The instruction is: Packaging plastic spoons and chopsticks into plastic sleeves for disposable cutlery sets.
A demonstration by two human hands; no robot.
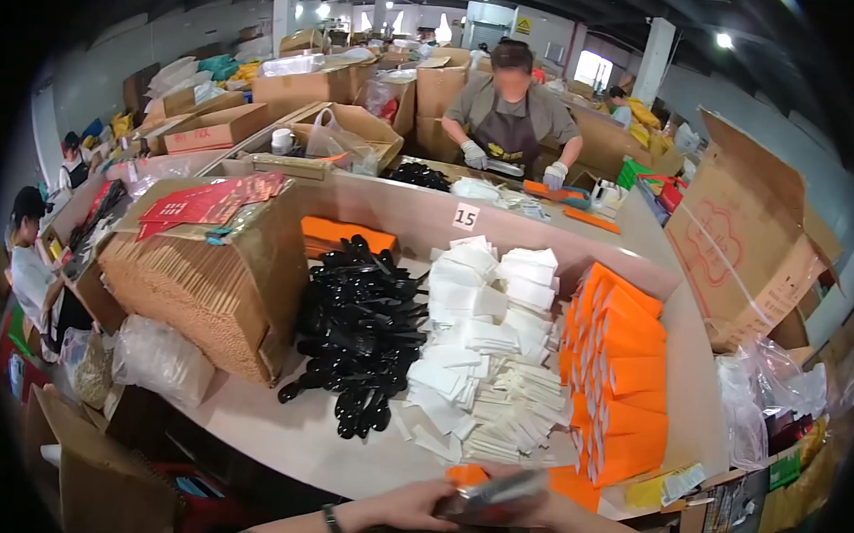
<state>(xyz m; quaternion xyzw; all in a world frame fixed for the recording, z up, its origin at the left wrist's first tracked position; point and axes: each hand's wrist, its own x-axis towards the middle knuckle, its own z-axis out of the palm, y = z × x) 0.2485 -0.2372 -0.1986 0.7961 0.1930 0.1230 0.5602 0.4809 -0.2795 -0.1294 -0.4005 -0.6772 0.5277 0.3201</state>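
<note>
Close to the near table edge, my left hand (417, 504), with a dark band on its wrist, is closed on an orange packet (466, 475). My right hand (535, 509) meets it from the other side, closed around the same bundle, its fingers partly hidden. A shiny, clear-silvery piece (503, 494) lies across the bundle, blurred. Ahead are heaped black plastic spoons (357, 330), stacks of white folded napkins (463, 306) and thin white wrapped sticks (516, 413). Overlapping orange packets (632, 361) stand in rows to the right.
A carton packed with wooden sticks (188, 285) stands on the left, red printed sheets (206, 204) on top. A low partition (382, 203) separates my table from a gloved co-worker (510, 118) opposite. On the right are a large open carton (733, 232) and clear plastic bags (764, 396).
</note>
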